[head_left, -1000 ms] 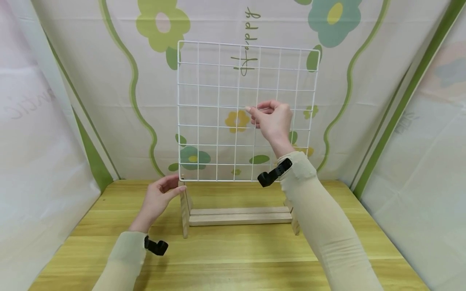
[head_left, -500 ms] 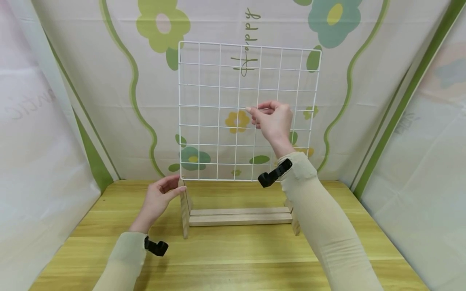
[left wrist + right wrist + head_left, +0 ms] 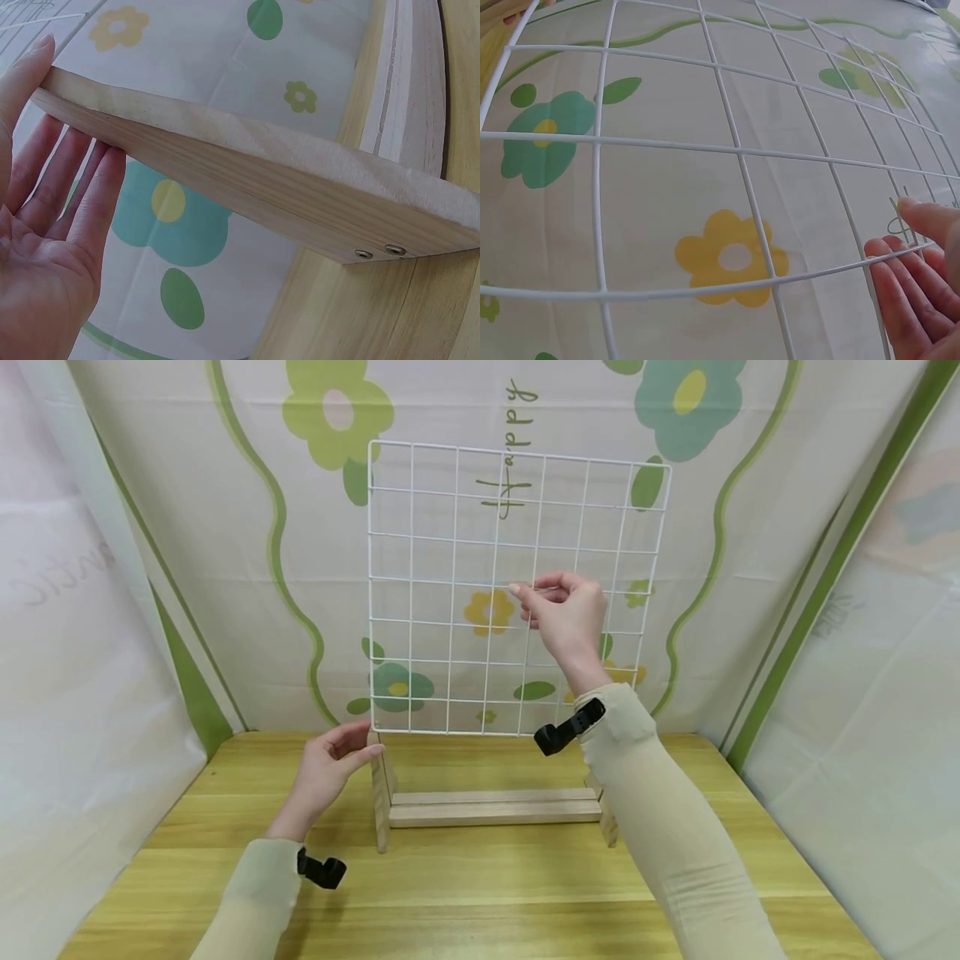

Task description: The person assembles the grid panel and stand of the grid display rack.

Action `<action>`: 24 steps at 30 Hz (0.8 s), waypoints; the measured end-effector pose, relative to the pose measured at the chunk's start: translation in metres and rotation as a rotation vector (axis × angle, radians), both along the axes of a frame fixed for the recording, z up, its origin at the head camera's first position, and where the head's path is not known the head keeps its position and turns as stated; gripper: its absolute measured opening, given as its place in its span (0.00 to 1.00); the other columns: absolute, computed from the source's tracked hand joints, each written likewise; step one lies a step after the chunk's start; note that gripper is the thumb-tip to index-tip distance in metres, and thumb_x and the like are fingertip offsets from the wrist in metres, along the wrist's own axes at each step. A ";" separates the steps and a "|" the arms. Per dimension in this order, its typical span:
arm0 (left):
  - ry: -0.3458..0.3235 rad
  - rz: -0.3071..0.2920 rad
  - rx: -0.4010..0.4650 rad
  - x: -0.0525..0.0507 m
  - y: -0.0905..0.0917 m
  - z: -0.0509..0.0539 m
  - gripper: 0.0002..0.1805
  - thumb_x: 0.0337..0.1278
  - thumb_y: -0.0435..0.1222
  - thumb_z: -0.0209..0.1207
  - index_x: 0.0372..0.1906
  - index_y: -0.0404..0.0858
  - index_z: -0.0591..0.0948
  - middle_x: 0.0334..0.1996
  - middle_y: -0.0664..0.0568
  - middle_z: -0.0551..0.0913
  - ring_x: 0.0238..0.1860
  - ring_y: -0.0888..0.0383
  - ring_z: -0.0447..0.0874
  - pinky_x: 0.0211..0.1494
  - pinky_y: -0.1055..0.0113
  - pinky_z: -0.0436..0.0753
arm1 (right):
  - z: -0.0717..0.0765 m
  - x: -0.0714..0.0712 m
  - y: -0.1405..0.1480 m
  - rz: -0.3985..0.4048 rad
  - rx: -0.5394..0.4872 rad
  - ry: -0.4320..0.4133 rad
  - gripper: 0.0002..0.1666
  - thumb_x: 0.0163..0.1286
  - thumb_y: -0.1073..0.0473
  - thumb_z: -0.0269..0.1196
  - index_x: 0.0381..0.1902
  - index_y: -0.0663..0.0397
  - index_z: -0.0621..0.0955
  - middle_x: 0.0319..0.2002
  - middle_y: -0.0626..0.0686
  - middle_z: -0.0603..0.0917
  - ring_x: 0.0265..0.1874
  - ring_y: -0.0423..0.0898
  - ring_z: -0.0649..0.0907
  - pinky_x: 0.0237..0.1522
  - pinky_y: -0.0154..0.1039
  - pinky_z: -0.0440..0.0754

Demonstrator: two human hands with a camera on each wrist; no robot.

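Note:
A white wire grid panel [image 3: 452, 582] stands upright in the head view, over a low wooden stand [image 3: 495, 814]. Near its middle, my right hand [image 3: 566, 617] pinches the wires between thumb and fingers; the right wrist view shows the fingertips at a wire of the grid [image 3: 739, 150]. My left hand [image 3: 318, 770] holds the top end of the stand's left side piece [image 3: 247, 157], thumb on one side and fingers on the other. The grid's lower left corner meets that end. My right arm hides the lower right corner.
The stand rests on a wood-grain table [image 3: 480, 893]. Behind it hangs a white cloth [image 3: 435, 402] with printed flowers, and cloth walls rise at both sides. Two screw heads [image 3: 394, 250] show low on the stand's left side piece.
The grid's upper right corner has shifted slightly to the right. My right hand has moved a little down and right with it. My left hand and the stand stay nearly still.

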State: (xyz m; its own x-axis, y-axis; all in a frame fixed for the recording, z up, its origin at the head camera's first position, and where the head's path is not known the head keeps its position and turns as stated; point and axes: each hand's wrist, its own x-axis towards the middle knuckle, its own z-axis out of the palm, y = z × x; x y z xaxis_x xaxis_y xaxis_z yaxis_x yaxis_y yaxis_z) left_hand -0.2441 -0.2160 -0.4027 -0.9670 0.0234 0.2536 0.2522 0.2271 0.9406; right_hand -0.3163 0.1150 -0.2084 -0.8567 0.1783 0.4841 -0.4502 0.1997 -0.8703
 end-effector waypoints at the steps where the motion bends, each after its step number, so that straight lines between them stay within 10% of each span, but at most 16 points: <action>1: -0.002 -0.001 -0.001 0.000 0.000 0.000 0.29 0.64 0.41 0.70 0.65 0.32 0.78 0.54 0.41 0.82 0.53 0.58 0.81 0.53 0.73 0.81 | -0.001 0.000 0.000 0.000 0.001 0.004 0.20 0.59 0.51 0.78 0.39 0.59 0.84 0.31 0.57 0.88 0.27 0.52 0.88 0.32 0.41 0.88; 24: 0.000 0.000 -0.003 -0.001 0.000 -0.001 0.29 0.64 0.41 0.69 0.65 0.31 0.77 0.54 0.41 0.82 0.52 0.59 0.81 0.53 0.73 0.81 | -0.004 0.006 0.004 0.012 0.008 0.090 0.19 0.59 0.51 0.79 0.37 0.60 0.85 0.31 0.55 0.89 0.25 0.50 0.87 0.31 0.38 0.88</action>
State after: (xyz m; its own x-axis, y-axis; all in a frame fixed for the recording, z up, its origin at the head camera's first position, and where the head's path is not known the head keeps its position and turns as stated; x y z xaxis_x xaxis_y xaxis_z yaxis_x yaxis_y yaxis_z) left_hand -0.2454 -0.2165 -0.4036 -0.9671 0.0239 0.2533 0.2519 0.2302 0.9400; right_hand -0.3103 0.1185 -0.2121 -0.8114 0.1640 0.5610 -0.5293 0.2007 -0.8243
